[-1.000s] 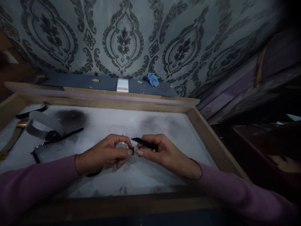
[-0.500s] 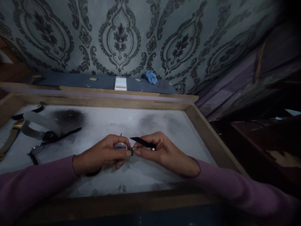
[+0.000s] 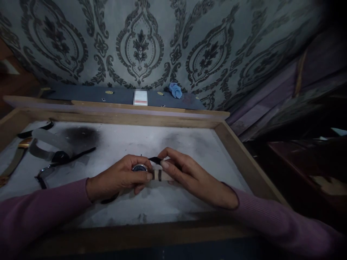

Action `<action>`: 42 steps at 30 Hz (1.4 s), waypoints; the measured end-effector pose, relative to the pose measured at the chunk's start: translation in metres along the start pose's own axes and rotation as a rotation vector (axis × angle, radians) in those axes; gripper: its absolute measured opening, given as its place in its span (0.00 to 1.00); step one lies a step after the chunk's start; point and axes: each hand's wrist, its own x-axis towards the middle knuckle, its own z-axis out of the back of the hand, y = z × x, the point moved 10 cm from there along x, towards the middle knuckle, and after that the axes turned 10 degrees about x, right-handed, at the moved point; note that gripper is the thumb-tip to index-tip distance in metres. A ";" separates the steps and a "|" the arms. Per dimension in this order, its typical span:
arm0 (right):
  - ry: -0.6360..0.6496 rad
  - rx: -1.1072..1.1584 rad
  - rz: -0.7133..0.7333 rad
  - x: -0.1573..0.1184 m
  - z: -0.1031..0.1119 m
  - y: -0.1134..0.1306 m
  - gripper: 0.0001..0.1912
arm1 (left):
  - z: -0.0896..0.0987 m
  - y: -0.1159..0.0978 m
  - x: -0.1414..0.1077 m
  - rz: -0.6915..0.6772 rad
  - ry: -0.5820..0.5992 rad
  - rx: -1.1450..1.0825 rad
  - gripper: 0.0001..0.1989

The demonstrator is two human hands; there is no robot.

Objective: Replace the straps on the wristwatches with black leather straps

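Between the thumb and fingers of my left hand [image 3: 119, 177] is a wristwatch [image 3: 140, 168] with a round silver-rimmed case and dark dial. Its strap reaches right, showing a pale underside [image 3: 166, 176] and a dark keeper loop [image 3: 159, 175]. My right hand [image 3: 189, 177] is closed on this strap; its thumb and index finger pinch a pointed black strap part [image 3: 155, 159]. The far end of the pale strap is hidden under the right fingers. Below my left wrist, a dark curved piece [image 3: 110, 198] shows partly.
Several other watches lie at the tray's left: one with a gold case [image 3: 25, 143], one with a translucent grey strap [image 3: 43, 153] and a black-strapped one [image 3: 81, 154]. Raised wooden walls [image 3: 151, 120] frame the white surface. Behind sit a small white packet [image 3: 140, 97] and crumpled blue cloth [image 3: 175, 90].
My right fingers have shifted over the strap and opened out somewhat. The pale strap and its loop now show more, and less of the black part does. My left hand keeps its hold.
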 end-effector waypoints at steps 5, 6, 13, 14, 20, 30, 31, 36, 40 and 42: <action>0.027 0.009 -0.034 -0.004 0.001 -0.003 0.13 | 0.003 0.000 0.001 0.002 -0.017 0.010 0.06; 0.035 0.031 -0.056 -0.004 0.000 -0.006 0.13 | 0.003 0.000 0.001 0.002 -0.016 0.007 0.06; 0.045 0.137 -0.133 -0.004 -0.001 -0.015 0.15 | 0.003 0.000 0.001 0.002 -0.013 0.006 0.06; 0.045 0.131 -0.137 -0.004 0.000 -0.015 0.15 | 0.003 0.001 0.001 0.004 -0.014 0.007 0.06; 0.067 0.091 -0.175 -0.005 -0.001 -0.017 0.14 | 0.001 0.000 0.001 0.003 -0.001 0.004 0.07; 0.099 0.096 -0.210 -0.005 -0.004 -0.018 0.15 | 0.001 0.001 0.002 0.021 0.003 -0.010 0.07; 0.096 0.076 -0.199 -0.005 -0.004 -0.017 0.16 | 0.001 0.002 0.002 0.023 0.006 -0.015 0.07; 0.083 -0.012 -0.072 -0.003 -0.003 -0.006 0.18 | -0.001 0.002 0.000 0.020 0.016 -0.022 0.07; 0.097 -0.004 -0.093 -0.002 -0.005 -0.011 0.16 | -0.002 0.002 0.000 0.032 0.025 -0.030 0.05; 0.100 0.000 -0.098 -0.002 -0.005 -0.013 0.15 | -0.003 0.003 0.001 0.038 0.032 -0.033 0.05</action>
